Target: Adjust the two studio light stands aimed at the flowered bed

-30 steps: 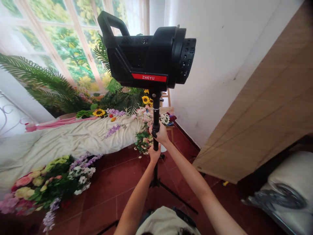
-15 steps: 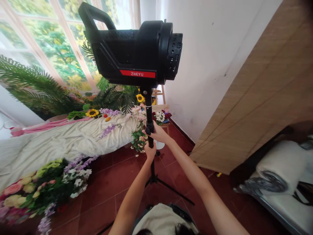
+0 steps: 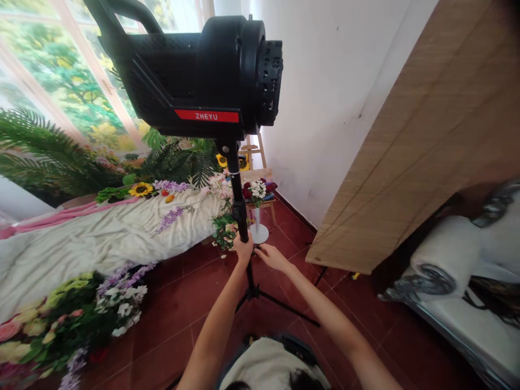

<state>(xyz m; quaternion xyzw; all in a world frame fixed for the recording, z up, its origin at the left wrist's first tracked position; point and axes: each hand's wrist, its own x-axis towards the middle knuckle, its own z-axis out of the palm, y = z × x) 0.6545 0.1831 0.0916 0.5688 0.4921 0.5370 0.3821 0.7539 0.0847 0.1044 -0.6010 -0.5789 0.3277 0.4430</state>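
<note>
A large black studio light (image 3: pixel 195 81) with a red ZHEYU label sits on top of a black light stand (image 3: pixel 236 187). My left hand (image 3: pixel 244 248) is wrapped round the stand's pole below its upper collar. Just right of the pole and slightly lower, my right hand (image 3: pixel 270 255) has its fingers closed at a small dark part beside the pole, mostly hidden by the fingers. The stand's tripod legs (image 3: pixel 284 307) are spread on the red tiled floor.
A cream cloth-covered platform (image 3: pixel 117 233) with flowers lies left. More flowers (image 3: pixel 69 309) stand in front. Behind the pole are a white round-based stand (image 3: pixel 259 234) and a wooden easel. A woven blind (image 3: pixel 390 162) and a silver-trimmed sofa (image 3: pixel 455 309) are on the right.
My right hand has moved down the pole from the upper collar to a point beside and below my left hand. The light appears further left and higher in view.
</note>
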